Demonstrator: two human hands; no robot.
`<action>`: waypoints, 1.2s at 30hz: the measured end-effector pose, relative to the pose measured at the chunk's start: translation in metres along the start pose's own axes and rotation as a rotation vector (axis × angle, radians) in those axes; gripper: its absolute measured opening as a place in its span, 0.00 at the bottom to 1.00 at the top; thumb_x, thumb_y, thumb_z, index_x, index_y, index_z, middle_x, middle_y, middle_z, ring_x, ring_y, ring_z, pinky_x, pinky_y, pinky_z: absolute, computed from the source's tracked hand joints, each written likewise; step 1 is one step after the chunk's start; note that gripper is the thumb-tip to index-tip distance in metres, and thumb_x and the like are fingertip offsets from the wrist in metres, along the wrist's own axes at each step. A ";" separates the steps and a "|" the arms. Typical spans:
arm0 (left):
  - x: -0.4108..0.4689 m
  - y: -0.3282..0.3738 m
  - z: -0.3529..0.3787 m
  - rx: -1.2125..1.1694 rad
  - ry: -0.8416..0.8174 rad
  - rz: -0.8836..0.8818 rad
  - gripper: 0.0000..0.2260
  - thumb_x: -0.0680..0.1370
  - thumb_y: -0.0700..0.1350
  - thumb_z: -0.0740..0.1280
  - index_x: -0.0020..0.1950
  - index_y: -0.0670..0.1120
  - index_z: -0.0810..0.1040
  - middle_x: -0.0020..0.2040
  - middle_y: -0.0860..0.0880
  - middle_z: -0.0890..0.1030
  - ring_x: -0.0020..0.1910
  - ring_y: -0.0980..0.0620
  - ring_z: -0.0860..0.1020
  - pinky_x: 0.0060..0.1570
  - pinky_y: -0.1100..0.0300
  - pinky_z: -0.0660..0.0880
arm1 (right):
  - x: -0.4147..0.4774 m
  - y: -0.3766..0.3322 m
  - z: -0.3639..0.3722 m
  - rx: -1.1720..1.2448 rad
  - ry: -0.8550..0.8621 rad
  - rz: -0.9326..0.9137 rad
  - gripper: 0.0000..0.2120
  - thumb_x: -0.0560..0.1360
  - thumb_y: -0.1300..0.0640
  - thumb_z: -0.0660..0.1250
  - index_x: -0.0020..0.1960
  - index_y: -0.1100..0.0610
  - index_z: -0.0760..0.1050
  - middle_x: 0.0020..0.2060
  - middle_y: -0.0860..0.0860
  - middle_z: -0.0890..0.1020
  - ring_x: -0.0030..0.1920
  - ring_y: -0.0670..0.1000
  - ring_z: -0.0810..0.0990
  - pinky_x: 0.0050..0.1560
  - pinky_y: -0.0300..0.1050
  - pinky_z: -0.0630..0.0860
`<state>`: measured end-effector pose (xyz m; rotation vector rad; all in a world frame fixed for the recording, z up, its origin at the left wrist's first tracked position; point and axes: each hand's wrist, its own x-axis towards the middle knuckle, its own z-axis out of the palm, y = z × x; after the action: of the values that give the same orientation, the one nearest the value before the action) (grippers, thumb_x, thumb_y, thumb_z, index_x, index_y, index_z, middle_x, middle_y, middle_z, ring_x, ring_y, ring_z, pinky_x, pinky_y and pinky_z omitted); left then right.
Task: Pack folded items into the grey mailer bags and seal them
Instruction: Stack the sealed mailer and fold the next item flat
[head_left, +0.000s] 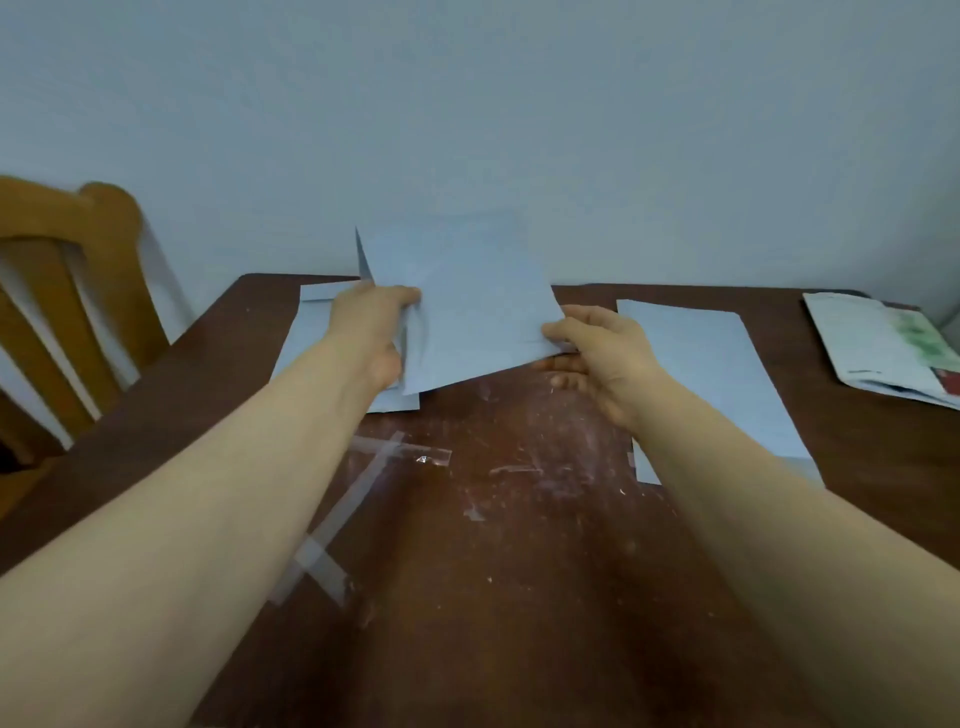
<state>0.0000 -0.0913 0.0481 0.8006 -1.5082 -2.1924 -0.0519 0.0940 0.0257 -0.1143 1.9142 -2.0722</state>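
Two hands, left hand (371, 332) and right hand (597, 353), pinch a grey mailer bag (467, 301) above the desk (519, 545) at frame centre.

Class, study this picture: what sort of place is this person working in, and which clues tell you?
Probably a room in a home: a scuffed wooden table stands against a plain wall, a wooden chair sits beside it, and grey mailer bags lie on the table.
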 end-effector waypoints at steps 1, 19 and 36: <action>0.009 0.005 -0.009 -0.019 0.061 -0.011 0.08 0.73 0.32 0.64 0.48 0.43 0.76 0.47 0.45 0.80 0.48 0.45 0.80 0.52 0.51 0.77 | 0.006 0.002 0.011 -0.022 -0.005 0.002 0.10 0.74 0.64 0.67 0.54 0.60 0.75 0.37 0.54 0.80 0.26 0.47 0.76 0.21 0.37 0.69; 0.075 -0.011 -0.068 0.817 0.468 -0.005 0.26 0.70 0.41 0.70 0.68 0.45 0.69 0.70 0.42 0.63 0.66 0.42 0.64 0.62 0.50 0.67 | 0.076 0.038 0.069 -0.500 0.053 -0.089 0.19 0.75 0.62 0.65 0.65 0.57 0.73 0.50 0.52 0.78 0.34 0.47 0.74 0.37 0.39 0.73; -0.021 -0.073 0.067 0.923 -0.205 0.239 0.24 0.73 0.38 0.67 0.69 0.46 0.70 0.68 0.47 0.71 0.55 0.50 0.75 0.48 0.61 0.71 | -0.014 0.054 -0.070 -1.413 -0.073 -0.078 0.18 0.80 0.50 0.53 0.63 0.59 0.70 0.62 0.55 0.71 0.65 0.57 0.70 0.62 0.51 0.68</action>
<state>-0.0245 -0.0042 0.0030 0.5801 -2.6053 -1.3720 -0.0479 0.1617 -0.0324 -0.5390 2.8879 -0.3578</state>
